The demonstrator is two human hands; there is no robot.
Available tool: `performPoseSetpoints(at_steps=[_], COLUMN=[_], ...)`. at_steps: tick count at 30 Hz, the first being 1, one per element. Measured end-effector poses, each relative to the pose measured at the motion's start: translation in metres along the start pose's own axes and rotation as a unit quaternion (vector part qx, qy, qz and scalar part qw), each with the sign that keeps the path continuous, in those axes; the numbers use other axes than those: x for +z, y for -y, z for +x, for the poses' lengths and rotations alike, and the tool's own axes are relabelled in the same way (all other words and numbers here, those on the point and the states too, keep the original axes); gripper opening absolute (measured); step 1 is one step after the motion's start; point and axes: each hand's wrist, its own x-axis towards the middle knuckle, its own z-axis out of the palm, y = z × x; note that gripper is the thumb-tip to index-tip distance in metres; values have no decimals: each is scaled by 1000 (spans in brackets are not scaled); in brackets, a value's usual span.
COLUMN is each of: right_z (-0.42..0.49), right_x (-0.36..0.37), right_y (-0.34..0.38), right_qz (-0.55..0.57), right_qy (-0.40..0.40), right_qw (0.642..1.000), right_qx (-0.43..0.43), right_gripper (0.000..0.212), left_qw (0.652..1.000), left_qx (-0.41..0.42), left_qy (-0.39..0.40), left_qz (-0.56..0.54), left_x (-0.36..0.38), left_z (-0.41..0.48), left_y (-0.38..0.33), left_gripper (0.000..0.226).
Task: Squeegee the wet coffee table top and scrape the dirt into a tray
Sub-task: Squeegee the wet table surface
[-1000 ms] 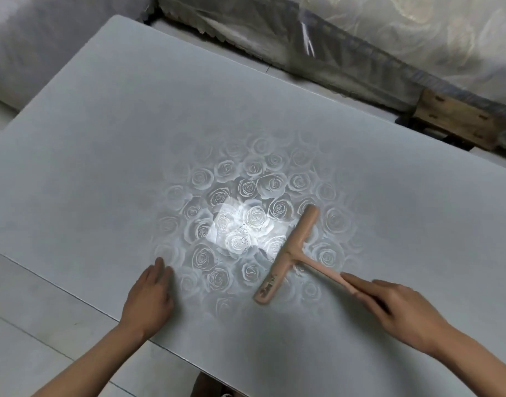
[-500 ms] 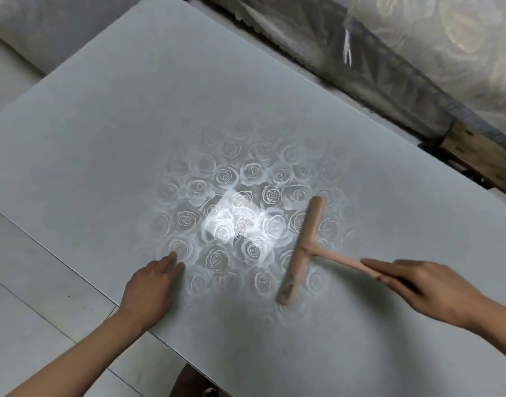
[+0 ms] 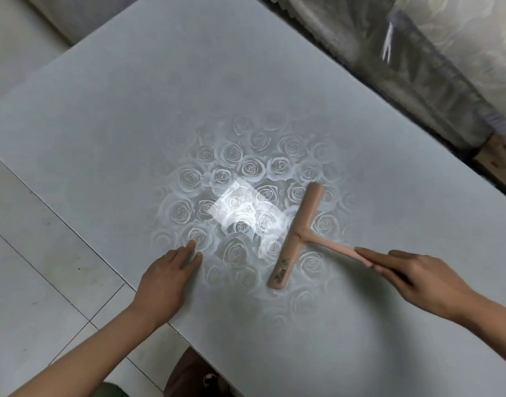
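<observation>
The right grip (image 3: pixel 415 282), a bare hand, is clasped around the end of a pink T-shaped squeegee's (image 3: pixel 296 236) handle, with the fingers and thumb lying along it. The handle runs left from this grip to the crossbar. The crossbar lies slantwise on the grey tabletop (image 3: pixel 131 110), its far end further from the person and its near end toward the front edge. A bright patch of glare (image 3: pixel 246 207) with a rose pattern around it sits just left of the crossbar. The left grip (image 3: pixel 165 279) is released. It rests flat on the tabletop near the front edge with its fingers straight, well apart from the squeegee. Pale floor tiles (image 3: pixel 31 253) lie below the table's left side.
</observation>
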Motion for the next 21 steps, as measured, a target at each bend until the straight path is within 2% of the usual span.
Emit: performPoseSetpoints(at_steps=[2,6,9,12,14,16,18,21], right_z=[2,31,42,19,-8,-34,-54,-60], right_x=[0,24,30,20,17,26,39,66], right_y=[-3,36,61,70,78,91,118,172], right_qz=[-8,33,41,44,33,15,28,55], right_qy=[20,19,-2,-11,28,91,119,76], right_qw=[1000,999,999,999,999,995,989,978], right_qx=[11,-7,0,13,25,46,85,187], right_gripper=[46,45,44,44,46,49,53,54], left_qw=[1000,1000,996,990,987,984,979,957], left_qx=[1,-9,-12,-18,-29,-78,-138,-245], left_qy=[-7,-14,-5,-4,-35,-52,-54,-46], left_qz=[-2,-18,-89,-141,-157,-150,-142,-148], left_x=[0,-2,0,0,-5,-10,-10,4], left_z=[0,0,0,-8,-10,-15,-22,-33], left_y=[-1,-1,4,14,20,24,31,40], left_gripper=[75,74,70,64,58,52,58,68])
